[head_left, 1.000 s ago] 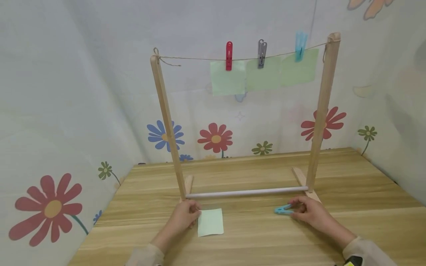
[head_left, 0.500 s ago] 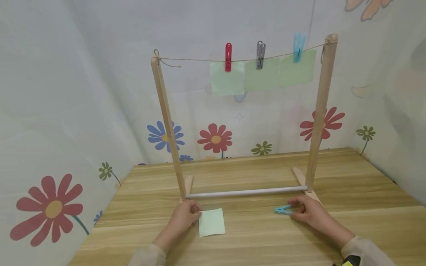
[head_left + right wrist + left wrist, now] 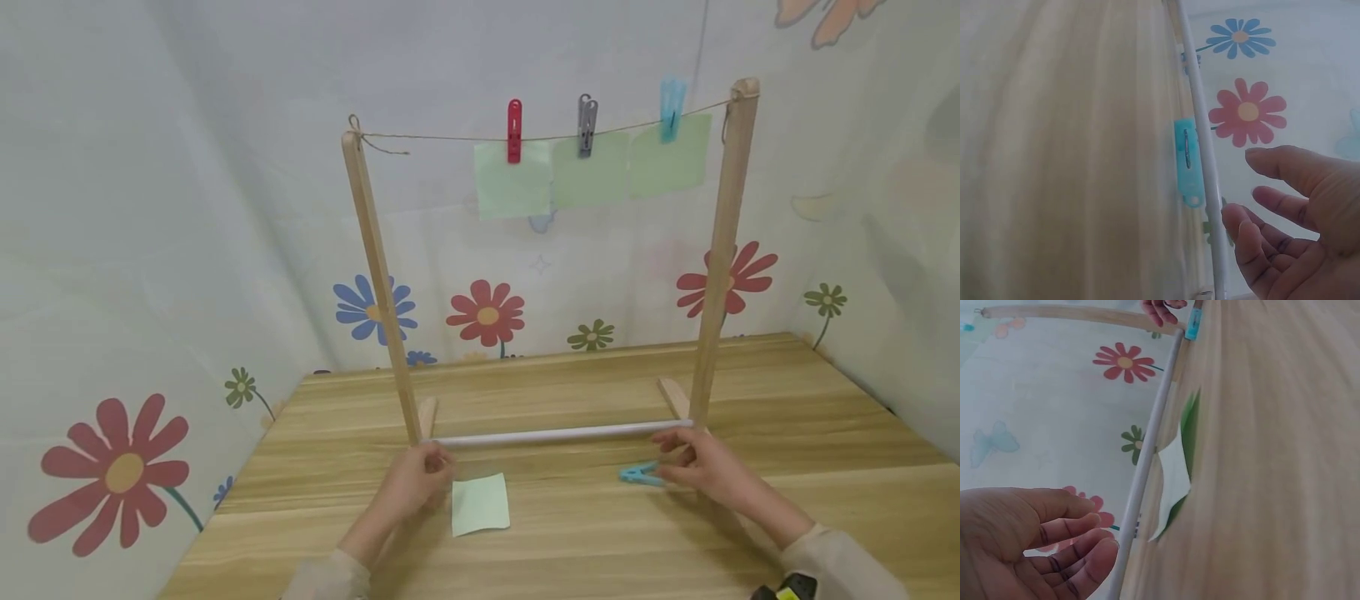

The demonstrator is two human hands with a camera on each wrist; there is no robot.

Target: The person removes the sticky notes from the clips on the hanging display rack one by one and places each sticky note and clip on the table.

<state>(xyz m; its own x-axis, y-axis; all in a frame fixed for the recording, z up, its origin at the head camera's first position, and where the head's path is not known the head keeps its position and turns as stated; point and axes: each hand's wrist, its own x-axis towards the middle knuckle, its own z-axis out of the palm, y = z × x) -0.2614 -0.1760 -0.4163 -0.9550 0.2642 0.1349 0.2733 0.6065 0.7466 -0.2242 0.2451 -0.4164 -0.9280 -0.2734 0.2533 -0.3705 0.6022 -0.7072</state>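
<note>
A light green square of paper (image 3: 481, 505) lies on the wooden table, its edges slightly curled. Just left of it is my left hand (image 3: 417, 477), which holds nothing; the left wrist view shows the fingers (image 3: 1088, 562) loosely bent and apart from the paper (image 3: 1175, 475). On the right, a blue clothespin (image 3: 639, 474) rests on the table. My right hand (image 3: 701, 463) hovers beside it, and in the right wrist view a gap separates thumb and fingers from the clothespin (image 3: 1189, 164).
A wooden frame (image 3: 722, 250) stands behind the hands, with a white rod (image 3: 555, 434) low across it. From its string hang several green papers (image 3: 513, 183), under a red clothespin (image 3: 514, 132), a grey clothespin (image 3: 587, 125) and a blue clothespin (image 3: 672, 108). A flowered cloth hangs behind.
My right hand has let go of the blue clothespin and risen slightly. My left hand has come away from the paper's corner. Paper and clothespin stay on the table.
</note>
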